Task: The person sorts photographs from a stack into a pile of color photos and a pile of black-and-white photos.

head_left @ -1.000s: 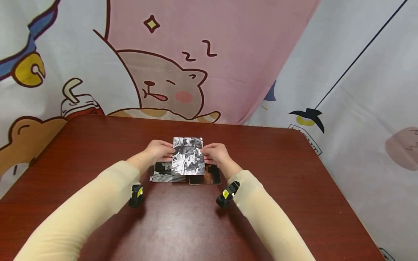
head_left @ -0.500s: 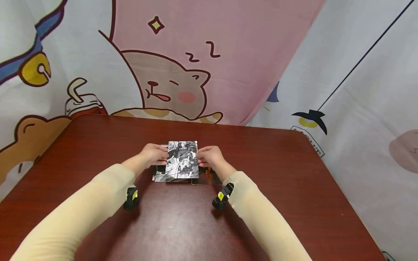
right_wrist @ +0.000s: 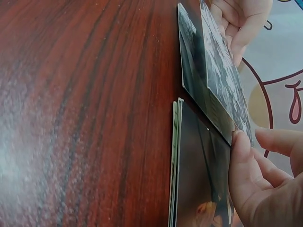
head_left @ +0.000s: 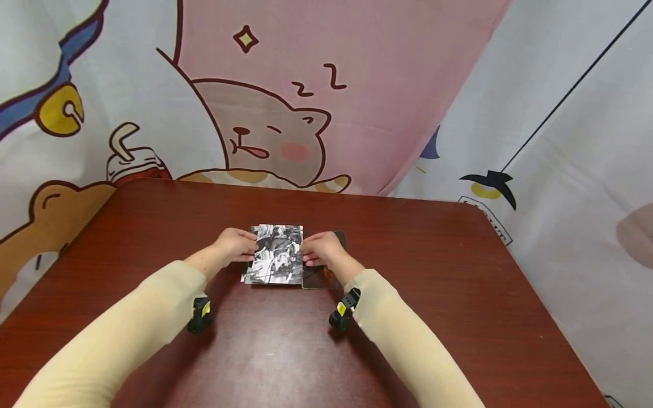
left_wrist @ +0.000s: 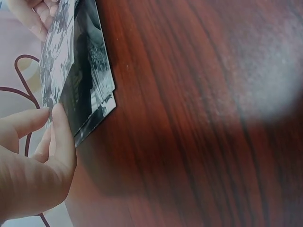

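Note:
Both hands hold a black-and-white photo card (head_left: pixel 278 255) by its two side edges. The left hand (head_left: pixel 236 246) pinches its left edge between thumb and fingers; the right hand (head_left: pixel 323 251) pinches the right edge. In both wrist views the card hovers slightly above other black-and-white cards (left_wrist: pixel 97 71) that lie on the table, their edges not quite aligned. Beneath and beside the right hand lies a small stack of dark cards (right_wrist: pixel 194 165) with an orange patch, partly covered by that hand in the head view.
The cards lie on a reddish-brown wooden table (head_left: pixel 433 294). Behind it hangs a cloth (head_left: pixel 398 68) printed with cartoon animals. A black wrist camera is strapped at each cream sleeve (head_left: pixel 148 317).
Both hands have carried the held card left and lower, from over the gap between the stacks to over the left stack. More of the dark right stack now shows.

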Available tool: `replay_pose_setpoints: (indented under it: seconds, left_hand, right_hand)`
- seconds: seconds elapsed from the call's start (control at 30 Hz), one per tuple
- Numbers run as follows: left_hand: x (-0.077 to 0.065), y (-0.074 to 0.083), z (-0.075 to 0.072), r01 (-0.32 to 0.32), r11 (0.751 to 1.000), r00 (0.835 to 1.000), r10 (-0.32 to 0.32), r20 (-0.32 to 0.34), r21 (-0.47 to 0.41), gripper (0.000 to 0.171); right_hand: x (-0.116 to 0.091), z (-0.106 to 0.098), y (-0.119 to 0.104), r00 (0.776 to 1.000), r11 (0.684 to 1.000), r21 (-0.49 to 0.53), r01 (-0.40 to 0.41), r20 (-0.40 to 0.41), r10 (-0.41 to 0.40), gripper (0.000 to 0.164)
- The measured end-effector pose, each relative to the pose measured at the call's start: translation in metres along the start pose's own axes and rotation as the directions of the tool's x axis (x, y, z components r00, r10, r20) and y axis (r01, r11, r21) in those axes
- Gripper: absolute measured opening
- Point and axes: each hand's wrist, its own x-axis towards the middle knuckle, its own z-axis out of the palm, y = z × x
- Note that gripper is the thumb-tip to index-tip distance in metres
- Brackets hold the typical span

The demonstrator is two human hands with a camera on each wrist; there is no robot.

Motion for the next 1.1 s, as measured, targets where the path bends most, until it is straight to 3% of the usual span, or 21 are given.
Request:
replay_pose_setpoints:
  seconds: [0.33, 0.77, 1.1]
  left_hand:
    - [-0.002, -0.002, -0.002, -0.005, 1.000, 1.000, 0.005, -0.002, 0.002, 0.042]
    - [-0.003, -0.003, -0.005, -0.047, 0.995, 0.997, 0.052, -0.056, 0.089, 0.040]
    - [0.001, 0.008, 0.006, -0.056, 0.998, 0.998, 0.056, 0.038, 0.008, 0.043]
  right_hand:
    - [0.001, 0.002, 0.002, 1.000, 1.000, -0.008, -0.011, 0.010, 0.011, 0.025]
    - [0.000, -0.004, -0.003, 1.000, 0.999, -0.039, -0.030, -0.006, 0.030, 0.028]
    - [-0.002, -0.026, -0.006, 1.000, 1.000, -0.018, -0.013, 0.003, 0.014, 0.033]
